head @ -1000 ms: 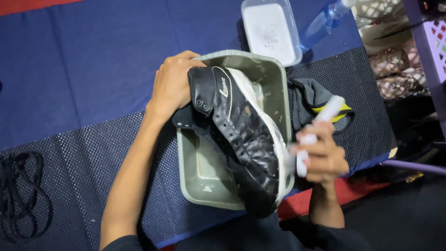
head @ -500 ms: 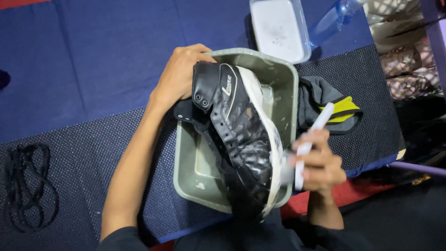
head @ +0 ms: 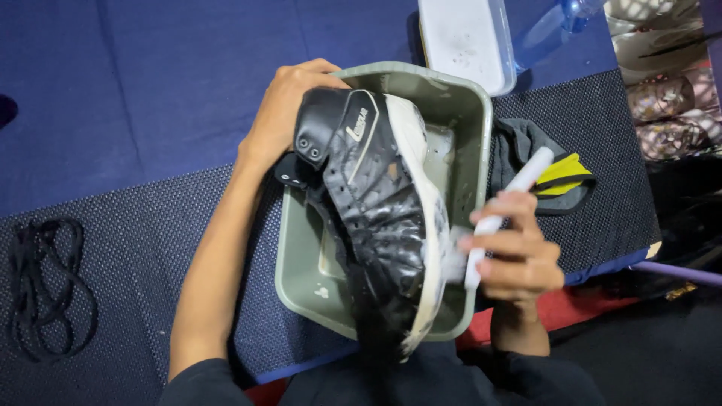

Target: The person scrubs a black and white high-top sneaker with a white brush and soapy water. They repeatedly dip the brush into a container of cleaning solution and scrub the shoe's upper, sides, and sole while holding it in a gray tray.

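Right hand: fingers curled tight round a white brush handle, brush end against the wet white sole edge of a black high-top shoe; left hand: fingers wrapped over the shoe's ankle collar, gripping it; shoe lay on its side over a grey-green plastic tub; tub sat on dark mesh matting; black-and-yellow cloth just beside the tub; black laces well apart, far left; white-lidded container beyond the tub.

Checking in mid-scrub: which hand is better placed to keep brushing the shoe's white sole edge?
The right hand. It grips the white brush with its head against the sole of the black shoe, while the left hand is occupied holding the shoe's heel over the grey tub.
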